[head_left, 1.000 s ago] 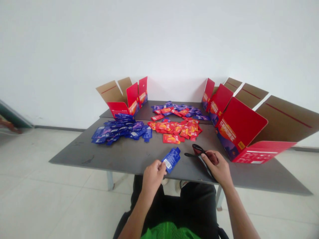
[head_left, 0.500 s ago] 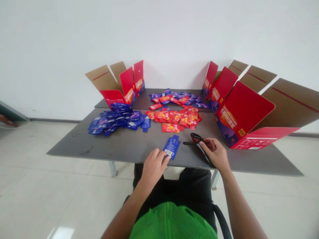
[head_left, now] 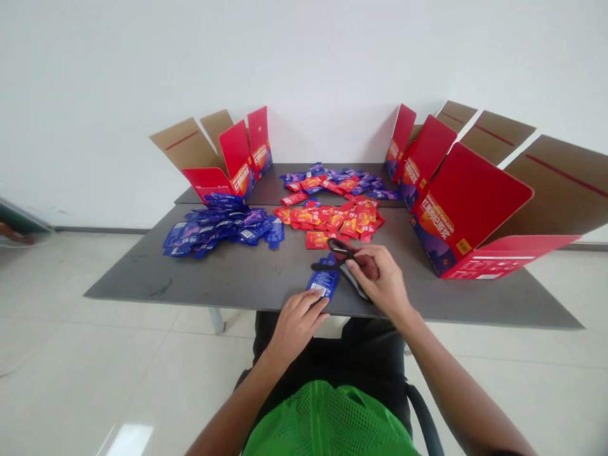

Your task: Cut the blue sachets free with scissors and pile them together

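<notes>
A single blue sachet [head_left: 321, 286] with a spout and a barcode lies near the table's front edge. The fingertips of my left hand [head_left: 299, 316] rest on its lower end, fingers stretched out. My right hand [head_left: 384, 278] is closed around black-handled scissors [head_left: 341, 252], gripping them near the middle. Their handle loops point away from me, over the upper part of the blue sachet. The greyish blade part slants down beneath my right fingers, partly hidden. Just beyond the scissors is a red sachet [head_left: 317, 240].
A blue sachet pile [head_left: 213, 228] lies at the left, and red sachets [head_left: 332, 218] lie in the middle. Behind them is a mixed heap [head_left: 351, 180]. Open red cartons stand at the left [head_left: 206, 180] and right [head_left: 479, 202] of the grey table [head_left: 228, 278].
My right hand has carried the scissors leftward, so their handle loops now overlap the blue sachet. My left hand stays at the sachet's lower end. The view has shifted slightly.
</notes>
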Demonstrator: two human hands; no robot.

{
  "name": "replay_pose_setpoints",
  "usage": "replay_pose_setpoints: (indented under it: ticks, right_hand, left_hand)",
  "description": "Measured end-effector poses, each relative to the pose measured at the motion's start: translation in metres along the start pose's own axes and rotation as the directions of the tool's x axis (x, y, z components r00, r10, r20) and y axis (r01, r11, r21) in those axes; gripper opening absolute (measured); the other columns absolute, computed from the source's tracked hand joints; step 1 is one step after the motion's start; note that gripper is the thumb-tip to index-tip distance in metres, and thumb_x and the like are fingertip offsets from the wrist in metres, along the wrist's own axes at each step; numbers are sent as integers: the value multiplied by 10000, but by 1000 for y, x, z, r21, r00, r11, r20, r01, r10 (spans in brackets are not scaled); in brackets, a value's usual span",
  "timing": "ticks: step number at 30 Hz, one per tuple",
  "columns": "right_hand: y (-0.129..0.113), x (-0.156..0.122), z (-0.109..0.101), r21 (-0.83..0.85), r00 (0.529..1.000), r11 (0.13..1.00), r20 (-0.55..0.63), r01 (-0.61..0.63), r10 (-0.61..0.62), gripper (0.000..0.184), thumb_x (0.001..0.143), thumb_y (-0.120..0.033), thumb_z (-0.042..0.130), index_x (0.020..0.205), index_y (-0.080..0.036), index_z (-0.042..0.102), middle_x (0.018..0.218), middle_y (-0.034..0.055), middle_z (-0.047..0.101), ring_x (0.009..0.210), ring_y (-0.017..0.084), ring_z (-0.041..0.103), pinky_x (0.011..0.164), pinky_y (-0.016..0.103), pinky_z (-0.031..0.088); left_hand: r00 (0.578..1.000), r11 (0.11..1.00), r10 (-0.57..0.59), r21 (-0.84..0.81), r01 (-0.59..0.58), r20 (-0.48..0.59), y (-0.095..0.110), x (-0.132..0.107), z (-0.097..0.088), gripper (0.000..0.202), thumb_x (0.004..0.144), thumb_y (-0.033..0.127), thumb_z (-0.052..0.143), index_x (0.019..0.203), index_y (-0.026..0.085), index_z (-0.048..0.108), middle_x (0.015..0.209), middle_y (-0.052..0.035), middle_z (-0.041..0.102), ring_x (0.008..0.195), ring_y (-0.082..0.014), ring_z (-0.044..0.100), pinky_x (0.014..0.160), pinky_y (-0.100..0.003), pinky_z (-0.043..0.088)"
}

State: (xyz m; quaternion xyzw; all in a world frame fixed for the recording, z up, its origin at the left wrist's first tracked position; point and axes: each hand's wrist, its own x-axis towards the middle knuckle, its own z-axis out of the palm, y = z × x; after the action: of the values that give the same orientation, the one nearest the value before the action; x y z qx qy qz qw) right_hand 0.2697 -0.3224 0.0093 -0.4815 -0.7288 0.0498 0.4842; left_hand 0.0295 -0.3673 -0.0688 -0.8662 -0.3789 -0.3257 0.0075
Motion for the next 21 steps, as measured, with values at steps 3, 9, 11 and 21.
replay_pose_setpoints:
  ticks: [3,9,11,21]
  right_hand:
    - [-20,5,34,54,920,970,307,238,-243,150,1003,-334,637,1127,-254,607,1155,76,685,1065,234,651,913,376,543]
    - [25,19,72,-67,883,939,368,338,-292,170,1021,-358,605,1118,-219,593,1080,84,682,985,234,652,867,371,553]
    - [44,34,69,-151,891,928,366,341,-268,175,1014,-366,610,1097,-212,606,1050,91,686,953,248,657,841,384,557]
    - [-4,7,66,19,881,942,347,335,-321,159,1023,-344,610,1154,-258,582,1162,70,687,1071,224,655,923,368,556]
  left_hand:
    - [999,999,-39,25,38,21,3,-1,1,227,1018,292,626,1202,196,715,1191,-87,724,1171,-258,639,1002,-433,538]
    - [998,997,-70,-15,70,-1,4,0,4,308,1009,306,641,1296,201,682,1261,-88,714,1227,-254,617,1032,-440,522]
    - [997,997,-73,-33,73,-8,3,-1,5,316,1010,301,642,1308,203,678,1280,-87,709,1255,-251,607,1047,-436,514]
    - [983,983,-174,-43,177,58,6,-3,5,206,1003,322,646,1164,242,746,1173,-67,732,1154,-260,637,968,-439,534]
